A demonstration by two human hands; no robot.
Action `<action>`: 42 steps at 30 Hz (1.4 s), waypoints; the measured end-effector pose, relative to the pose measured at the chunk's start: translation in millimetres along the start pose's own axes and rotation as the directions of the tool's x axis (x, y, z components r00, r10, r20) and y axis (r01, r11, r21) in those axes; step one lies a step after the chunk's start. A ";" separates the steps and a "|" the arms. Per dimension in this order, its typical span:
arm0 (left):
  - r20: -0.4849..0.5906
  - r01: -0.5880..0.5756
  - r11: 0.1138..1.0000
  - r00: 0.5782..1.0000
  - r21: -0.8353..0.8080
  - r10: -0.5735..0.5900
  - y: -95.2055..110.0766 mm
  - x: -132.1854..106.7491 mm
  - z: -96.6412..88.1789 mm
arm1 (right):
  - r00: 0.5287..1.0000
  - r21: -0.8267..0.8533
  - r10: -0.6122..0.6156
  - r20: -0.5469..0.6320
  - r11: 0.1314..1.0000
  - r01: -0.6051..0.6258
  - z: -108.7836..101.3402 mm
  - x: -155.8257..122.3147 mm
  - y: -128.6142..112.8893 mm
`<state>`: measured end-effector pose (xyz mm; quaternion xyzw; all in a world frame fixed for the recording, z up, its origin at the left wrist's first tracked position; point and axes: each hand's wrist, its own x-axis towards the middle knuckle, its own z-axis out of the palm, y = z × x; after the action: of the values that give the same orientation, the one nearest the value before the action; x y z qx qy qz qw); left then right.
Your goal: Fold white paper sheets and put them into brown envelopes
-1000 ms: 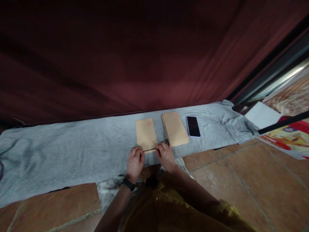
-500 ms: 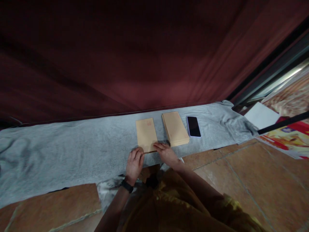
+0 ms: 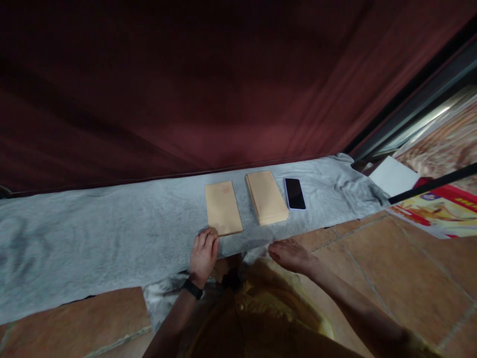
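Note:
A tan paper envelope (image 3: 223, 206) with a small reddish print near its top right lies on the grey cloth. My left hand (image 3: 203, 253), with a dark band at the wrist, pinches the envelope's lower left corner between thumb and fingers. Off to the right and closer to my body, my right hand (image 3: 288, 254) hovers by the cloth's front edge, apart from the envelope. Its fingers look stretched out towards the left with nothing visible in them. A stack of similar tan envelopes (image 3: 266, 196) lies right of the single one.
A phone (image 3: 295, 194) with a dark screen and light purple edge lies right of the stack. The long grey cloth (image 3: 112, 233) runs along a dark red curtain (image 3: 223, 99). Brown floor tiles (image 3: 372, 263), a white item (image 3: 393, 176) and a colourful printed box (image 3: 439, 209) are at the right.
My right hand has let go of the envelope's lower right edge and moved right and towards my body. My left hand stays at the lower left corner. The view has shifted slightly.

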<state>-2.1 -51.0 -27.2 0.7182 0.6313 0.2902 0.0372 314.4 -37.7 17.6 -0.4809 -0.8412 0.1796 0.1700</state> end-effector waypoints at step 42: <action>-0.039 0.154 0.988 0.987 0.025 -0.153 13.4 14.3 1.7 | 0.967 -0.060 0.152 -0.205 0.984 -0.168 78.7 89.1 -53.2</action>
<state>11.0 -39.9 -17.7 0.6625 0.6893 0.2908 0.0376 195.7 3.8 -16.5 -0.5689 -0.7846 0.1115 0.2198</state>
